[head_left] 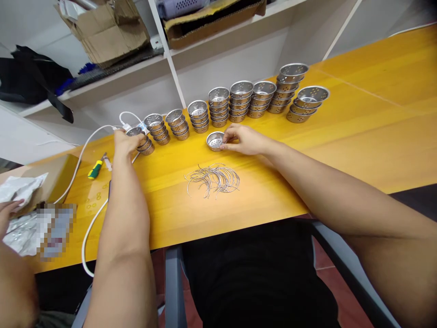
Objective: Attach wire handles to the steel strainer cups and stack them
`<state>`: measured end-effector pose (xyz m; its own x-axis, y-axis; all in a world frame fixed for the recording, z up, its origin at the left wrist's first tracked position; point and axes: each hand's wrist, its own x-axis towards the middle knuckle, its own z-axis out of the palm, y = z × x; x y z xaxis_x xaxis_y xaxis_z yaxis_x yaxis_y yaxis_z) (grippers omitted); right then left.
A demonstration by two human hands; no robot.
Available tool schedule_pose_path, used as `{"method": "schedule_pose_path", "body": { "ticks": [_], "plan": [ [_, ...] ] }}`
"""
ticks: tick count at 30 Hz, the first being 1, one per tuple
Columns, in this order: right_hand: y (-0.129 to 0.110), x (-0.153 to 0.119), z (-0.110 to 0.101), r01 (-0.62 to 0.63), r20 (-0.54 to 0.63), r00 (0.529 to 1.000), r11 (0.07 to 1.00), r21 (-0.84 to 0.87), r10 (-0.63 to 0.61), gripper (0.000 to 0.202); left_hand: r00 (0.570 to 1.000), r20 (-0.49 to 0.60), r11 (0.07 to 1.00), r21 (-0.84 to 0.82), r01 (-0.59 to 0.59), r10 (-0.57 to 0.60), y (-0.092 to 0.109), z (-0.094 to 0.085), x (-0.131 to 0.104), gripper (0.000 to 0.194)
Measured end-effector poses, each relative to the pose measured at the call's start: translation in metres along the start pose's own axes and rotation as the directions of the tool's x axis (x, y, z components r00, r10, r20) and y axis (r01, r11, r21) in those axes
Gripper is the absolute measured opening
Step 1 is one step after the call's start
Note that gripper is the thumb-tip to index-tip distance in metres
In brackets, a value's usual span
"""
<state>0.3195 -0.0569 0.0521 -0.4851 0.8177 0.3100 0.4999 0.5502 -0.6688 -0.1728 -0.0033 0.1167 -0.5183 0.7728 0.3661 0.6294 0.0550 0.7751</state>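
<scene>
Several stacks of small perforated metal cups (219, 107) stand in a row along the back of the table. My left hand (127, 142) is at the leftmost stack (146, 146), its fingers around the top cup. With thumb and fingers, my right hand (241, 139) pinches the right rim of a single cup (215, 141), which sits upright in front of the row. Below that cup lies a loose pile of thin curved metal wires (218, 179), touched by neither hand.
A green and yellow screwdriver (95, 169) and a white cable (79, 159) lie at the left. Another person's hand (8, 212) is by plastic bags (22, 232) and a cardboard box (64, 175). Shelves (175, 73) rise behind the table.
</scene>
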Motion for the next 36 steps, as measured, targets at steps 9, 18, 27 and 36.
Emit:
{"method": "schedule_pose_path", "body": {
  "ticks": [9, 18, 27, 36],
  "plan": [
    [-0.002, 0.000, 0.000, -0.007, 0.020, 1.000, 0.999, 0.036, 0.007, 0.032, 0.986, -0.146, 0.996, -0.032, 0.081, -0.085, 0.024, 0.015, -0.031, 0.068],
    [-0.002, 0.001, 0.000, -0.019, 0.019, 1.000, 1.000, 0.024, 0.019, 0.034, 0.982, -0.163, 0.985, -0.153, 0.075, -0.100, 0.014, 0.031, -0.040, 0.048],
    [-0.001, 0.001, 0.001, -0.012, 0.021, 1.000, 1.000, 0.019, 0.012, 0.035, 0.979, -0.198, 0.985, -0.170, 0.005, -0.039, 0.005, 0.038, -0.040, 0.055],
    [-0.006, 0.000, 0.000, -0.024, 0.048, 0.999, 1.000, -0.012, 0.024, 0.038, 0.973, -0.228, 0.988, -0.143, -0.063, 0.029, 0.019, 0.038, -0.051, 0.060]
  ]
}}
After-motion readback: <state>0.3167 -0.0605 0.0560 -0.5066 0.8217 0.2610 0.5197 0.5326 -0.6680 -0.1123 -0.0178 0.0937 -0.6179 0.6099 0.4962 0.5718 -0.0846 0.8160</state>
